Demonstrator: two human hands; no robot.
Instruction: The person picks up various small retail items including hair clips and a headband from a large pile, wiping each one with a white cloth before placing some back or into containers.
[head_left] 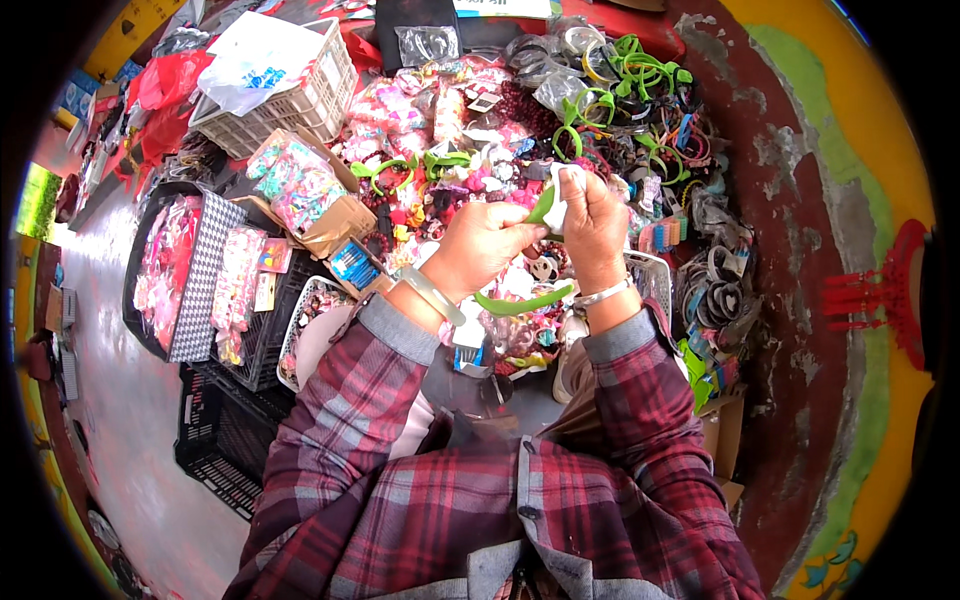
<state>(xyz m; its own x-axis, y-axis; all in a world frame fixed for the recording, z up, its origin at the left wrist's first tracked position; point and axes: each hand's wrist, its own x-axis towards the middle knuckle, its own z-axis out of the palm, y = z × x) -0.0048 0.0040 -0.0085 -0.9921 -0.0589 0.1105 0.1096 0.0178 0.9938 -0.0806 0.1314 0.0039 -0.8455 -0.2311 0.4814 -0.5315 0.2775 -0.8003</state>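
- left hand (480, 245): curling nearly closed, thumb and fingers pinching the lower end of a green strip; the palm is facing inward, so its inner grip is hiding from view.
- right hand (593, 220): folding into a tight pinch, fingertips gripping the upper end, where a white piece (559, 195) is showing against the green.
- green strip (543, 207): spanning the gap between both hands, tilting, in the air above the heap of accessories.
- green curved band (523, 303): arching just below the hands; whether it is joining the strip cannot be told.
- pale bangle (432, 295): circling the left wrist; a silvery bangle (605, 293) is circling the right.
- plaid sleeves (345, 400): covering both forearms, grey cuffs turning back.
- heap of accessories (490, 180): spreading beyond the hands in pink, red, white and black.
- green headbands (590, 107): lying in a cluster at the heap's far right.
- dark rings (718, 300): piling up at the right.
- beige crate (325, 85): standing at the far left, bearing white plastic (255, 50).
- cardboard box (345, 228): holding pastel packets (295, 185), near the crate.
- checked bin (205, 275): containing red and pink packets (165, 280), left of the box.
- black crate (215, 430): sitting on the floor, nearer the person.
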